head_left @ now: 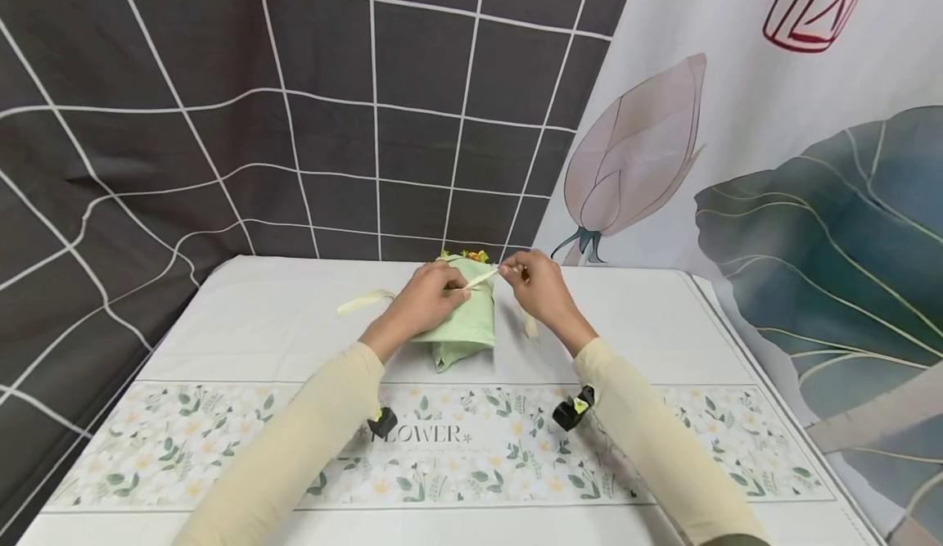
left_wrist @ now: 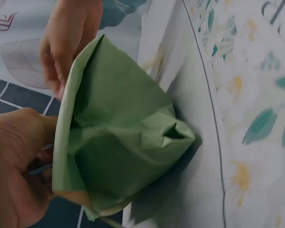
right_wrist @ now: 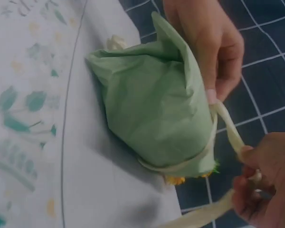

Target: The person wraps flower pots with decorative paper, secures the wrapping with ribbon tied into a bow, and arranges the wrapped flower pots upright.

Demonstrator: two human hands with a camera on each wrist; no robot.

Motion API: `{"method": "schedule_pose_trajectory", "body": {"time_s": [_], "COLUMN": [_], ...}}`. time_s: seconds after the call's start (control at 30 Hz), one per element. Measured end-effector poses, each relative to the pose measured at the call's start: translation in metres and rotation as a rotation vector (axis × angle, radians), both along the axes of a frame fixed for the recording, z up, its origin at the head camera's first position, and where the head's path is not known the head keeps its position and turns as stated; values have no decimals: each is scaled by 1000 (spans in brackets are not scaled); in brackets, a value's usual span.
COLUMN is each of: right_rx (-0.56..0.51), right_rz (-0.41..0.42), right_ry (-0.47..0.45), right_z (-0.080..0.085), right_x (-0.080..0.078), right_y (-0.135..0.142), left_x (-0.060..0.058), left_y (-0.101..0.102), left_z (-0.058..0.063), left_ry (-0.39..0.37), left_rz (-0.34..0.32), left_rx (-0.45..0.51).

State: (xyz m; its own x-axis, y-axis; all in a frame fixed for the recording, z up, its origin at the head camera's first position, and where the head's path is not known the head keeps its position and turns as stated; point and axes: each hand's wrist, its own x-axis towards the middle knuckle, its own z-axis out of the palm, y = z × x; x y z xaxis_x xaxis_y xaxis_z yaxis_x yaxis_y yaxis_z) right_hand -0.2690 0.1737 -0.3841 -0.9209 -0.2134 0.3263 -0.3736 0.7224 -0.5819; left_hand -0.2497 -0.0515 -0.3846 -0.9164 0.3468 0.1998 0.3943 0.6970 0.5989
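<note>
A bouquet in light green wrapping paper (head_left: 475, 321) lies on the table, its yellow and orange flowers (head_left: 476, 256) peeking out at the far end. A cream ribbon (head_left: 482, 278) goes around the wrapping, as the right wrist view also shows. My left hand (head_left: 427, 296) is at the bouquet's left side, thumb and fingers pinching the ribbon against the paper. Just to the right, my right hand (head_left: 541, 288) pinches a stretch of ribbon (right_wrist: 229, 127) drawn taut from the left thumb. The left wrist view looks into the folded lower end of the paper (left_wrist: 128, 142).
One loose ribbon tail (head_left: 364, 301) lies to the left, another (head_left: 530, 327) hangs below the right hand. The white tablecloth (head_left: 280, 317) has a floral printed band (head_left: 243, 448) nearer me. Behind stand a dark grid-patterned curtain (head_left: 324, 137) and a printed pale cloth (head_left: 663, 227).
</note>
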Motion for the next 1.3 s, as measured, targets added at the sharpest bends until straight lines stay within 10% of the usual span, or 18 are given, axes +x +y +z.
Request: {"method": "schedule_pose_trajectory", "body": {"time_s": [0.37,1.3], "right_rx": [72,-149], "right_rz": [86,167], "right_ry": [-13,133], "right_z": [-15,-20], "right_x": [10,4], "right_y": [-24,-27], "left_x": [2,6], "left_y": [6,10], "left_z": [-11,-9], "left_ry": [27,-12], "left_rz": [85,165], "left_rx": [136,287]}}
